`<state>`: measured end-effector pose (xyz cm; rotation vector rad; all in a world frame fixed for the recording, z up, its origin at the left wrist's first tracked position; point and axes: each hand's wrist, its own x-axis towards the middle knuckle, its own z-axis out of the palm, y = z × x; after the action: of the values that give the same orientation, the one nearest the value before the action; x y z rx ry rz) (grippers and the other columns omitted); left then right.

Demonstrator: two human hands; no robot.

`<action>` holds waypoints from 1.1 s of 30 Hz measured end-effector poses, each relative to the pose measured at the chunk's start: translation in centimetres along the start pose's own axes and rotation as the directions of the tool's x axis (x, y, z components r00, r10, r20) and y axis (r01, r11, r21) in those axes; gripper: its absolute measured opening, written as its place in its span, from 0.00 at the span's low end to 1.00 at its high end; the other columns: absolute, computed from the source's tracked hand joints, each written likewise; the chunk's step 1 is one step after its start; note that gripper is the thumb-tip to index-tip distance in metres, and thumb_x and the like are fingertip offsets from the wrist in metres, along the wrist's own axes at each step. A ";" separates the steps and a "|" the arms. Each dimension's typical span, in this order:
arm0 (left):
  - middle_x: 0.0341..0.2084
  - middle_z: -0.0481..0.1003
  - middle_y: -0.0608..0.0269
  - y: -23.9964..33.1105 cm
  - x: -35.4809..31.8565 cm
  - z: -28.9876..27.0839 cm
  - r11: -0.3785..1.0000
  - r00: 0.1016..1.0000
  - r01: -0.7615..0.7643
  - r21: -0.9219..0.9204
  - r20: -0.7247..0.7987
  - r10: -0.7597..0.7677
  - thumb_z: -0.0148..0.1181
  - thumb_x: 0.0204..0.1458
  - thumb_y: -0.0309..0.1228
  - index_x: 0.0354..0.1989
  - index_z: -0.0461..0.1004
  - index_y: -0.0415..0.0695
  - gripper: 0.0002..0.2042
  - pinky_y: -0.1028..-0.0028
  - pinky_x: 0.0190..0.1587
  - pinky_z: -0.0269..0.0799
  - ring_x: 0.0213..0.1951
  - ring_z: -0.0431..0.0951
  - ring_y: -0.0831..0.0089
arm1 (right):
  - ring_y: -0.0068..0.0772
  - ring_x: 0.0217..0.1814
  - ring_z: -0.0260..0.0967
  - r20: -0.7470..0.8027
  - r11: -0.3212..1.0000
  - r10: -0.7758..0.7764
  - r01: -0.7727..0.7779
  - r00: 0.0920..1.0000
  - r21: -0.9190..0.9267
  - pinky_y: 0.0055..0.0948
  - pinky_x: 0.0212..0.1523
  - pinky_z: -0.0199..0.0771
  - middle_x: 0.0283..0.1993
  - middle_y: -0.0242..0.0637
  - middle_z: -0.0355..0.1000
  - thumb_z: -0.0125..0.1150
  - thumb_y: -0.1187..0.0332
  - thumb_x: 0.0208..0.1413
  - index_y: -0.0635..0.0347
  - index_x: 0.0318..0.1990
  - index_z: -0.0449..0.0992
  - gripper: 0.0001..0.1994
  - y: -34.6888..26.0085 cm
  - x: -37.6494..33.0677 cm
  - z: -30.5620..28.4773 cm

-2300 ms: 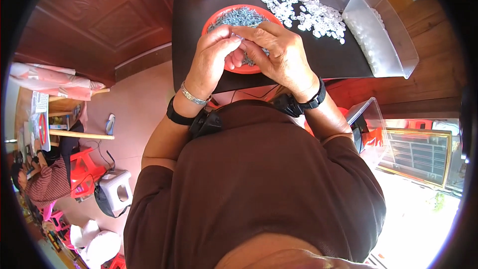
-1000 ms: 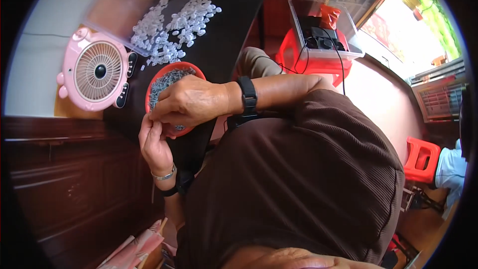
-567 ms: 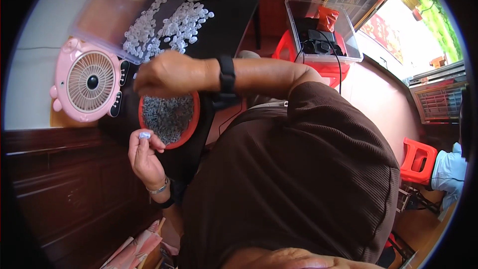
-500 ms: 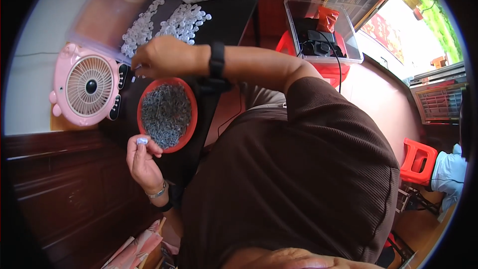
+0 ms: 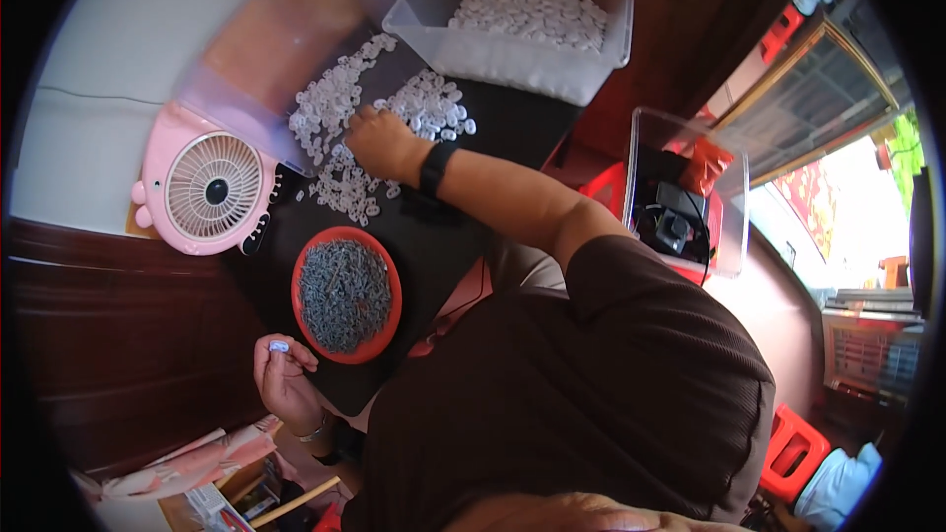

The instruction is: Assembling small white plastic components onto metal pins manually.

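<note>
My left hand [image 5: 286,379] is closed in a pinch beside the bowl, with a small white oval plastic piece [image 5: 280,346] between thumb and fingers. Red rim and all, the bowl [image 5: 396,307] stands close by, heaped with thin grey metal pieces that look like screws [image 5: 345,296]. My right hand [image 5: 384,145] reaches across the table into loose white plastic pieces [image 5: 340,99]. Its fingers are bent down among them, and what they grip, if anything, is hidden. More white pieces [image 5: 345,187] lie scattered between this hand and the bowl.
A pink fan [image 5: 158,207] stands left of the bowl. At the back, a clear bin [image 5: 552,79] holds many white pieces, near another translucent bin [image 5: 276,20] tipped on its side. Right of the black table [image 5: 532,123] is a clear box [image 5: 734,236] with dark devices.
My right hand has moved from beside the fan onto the white pieces. The view has shifted, bringing more of the back bin into sight. My left hand keeps its white piece.
</note>
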<state>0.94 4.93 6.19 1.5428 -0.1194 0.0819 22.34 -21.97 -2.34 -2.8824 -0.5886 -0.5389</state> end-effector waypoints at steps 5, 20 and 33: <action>0.20 0.66 0.61 0.0 0.1 1.1 1.000 0.997 0.012 -0.018 -0.070 -0.013 0.43 0.58 0.33 0.35 0.66 0.37 0.11 0.79 0.26 0.61 0.22 0.66 0.76 | 0.39 0.48 0.67 0.013 0.997 -0.036 0.035 0.999 0.067 0.37 0.45 0.71 0.42 0.38 0.70 0.53 0.69 0.48 0.55 0.34 0.77 0.08 0.0 0.1 -0.4; 0.18 0.67 0.61 0.6 -5.5 -0.1 0.993 0.963 0.071 0.098 -0.268 -0.042 0.45 0.56 0.33 0.33 0.67 0.37 0.10 0.80 0.24 0.61 0.20 0.66 0.76 | 0.45 0.45 0.69 -0.069 0.993 0.006 0.003 0.998 0.120 0.37 0.44 0.73 0.39 0.43 0.72 0.54 0.71 0.45 0.57 0.32 0.78 0.08 0.9 0.9 1.3; 0.20 0.68 0.62 0.8 3.9 1.2 0.994 0.996 -0.075 -0.077 0.050 0.079 0.42 0.57 0.33 0.34 0.69 0.36 0.13 0.79 0.25 0.61 0.22 0.68 0.76 | 0.47 0.37 0.73 -0.197 0.954 -0.013 0.071 0.980 0.291 0.43 0.37 0.74 0.34 0.43 0.75 0.52 0.65 0.49 0.50 0.32 0.78 0.08 1.9 1.7 0.6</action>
<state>4.71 3.70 7.47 1.4662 -0.2225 0.0967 24.70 -22.95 -2.40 -2.5065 -0.6406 -0.6644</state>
